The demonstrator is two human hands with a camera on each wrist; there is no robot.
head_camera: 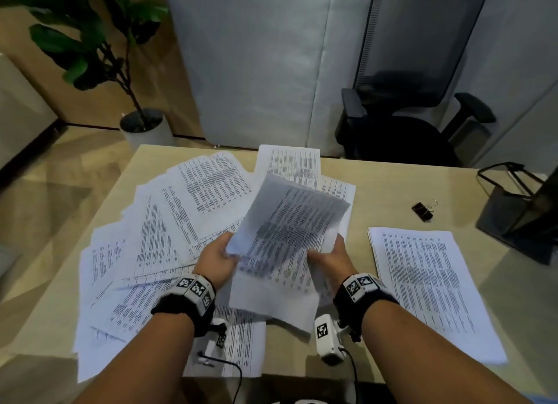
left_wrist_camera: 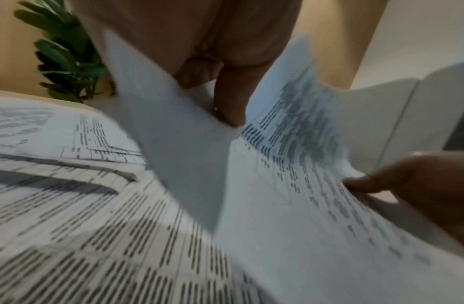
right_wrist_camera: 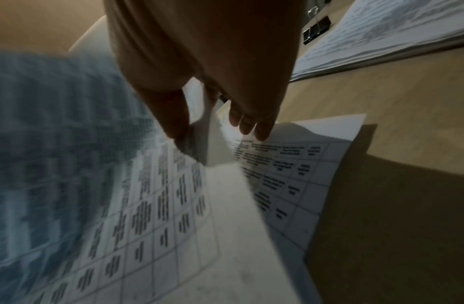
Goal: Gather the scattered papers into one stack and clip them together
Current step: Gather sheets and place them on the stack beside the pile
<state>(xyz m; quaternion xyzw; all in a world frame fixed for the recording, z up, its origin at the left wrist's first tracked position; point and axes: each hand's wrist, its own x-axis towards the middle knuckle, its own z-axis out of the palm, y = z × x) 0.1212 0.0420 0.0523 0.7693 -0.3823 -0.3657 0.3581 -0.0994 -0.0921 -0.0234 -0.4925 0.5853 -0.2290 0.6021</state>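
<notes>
Now both hands, L (head_camera: 218,258) & R (head_camera: 332,257), raised, fingers pinching sheets (head_camera: 287,231) mid-air.

An office: a black mesh-backed swivel chair (head_camera: 416,80) beyond the pale wooden worktop (head_camera: 386,189), grey padded partition panels (head_camera: 256,62), a potted leafy plant (head_camera: 99,47).

Bare forearms, no sleeves; each wrist wears a black strap (head_camera: 178,305) carrying white blocks printed with black square-pattern markers (head_camera: 359,284); a white camera unit (head_camera: 327,340) trails a thin black cable (head_camera: 353,370).
</notes>
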